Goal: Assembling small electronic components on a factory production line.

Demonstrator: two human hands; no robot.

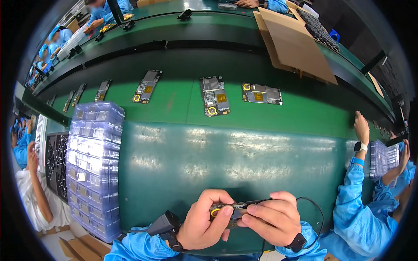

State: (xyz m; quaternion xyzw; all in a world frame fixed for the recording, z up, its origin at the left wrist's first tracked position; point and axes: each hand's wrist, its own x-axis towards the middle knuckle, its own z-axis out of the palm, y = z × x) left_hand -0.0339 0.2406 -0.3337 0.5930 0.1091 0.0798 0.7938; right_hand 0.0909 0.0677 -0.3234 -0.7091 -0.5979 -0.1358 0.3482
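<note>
Near the front edge of the dark green worktop, both my hands hold one circuit board with a yellow ring at its left end. My left hand pinches that end between thumb and fingers. At the board's right part, my right hand has its fingertips closed on it and on a grey flat piece, largely covered by the fingers. Whether that piece is separate from the board I cannot tell. Similar boards lie on the green strip beyond, the nearest being an upright one and a sideways one.
A tall stack of transparent plastic trays stands on the left, beside a black tray. Cardboard leans over the strip at the back right. A co-worker's arm reaches in from the right. A black cable loops by my right wrist.
</note>
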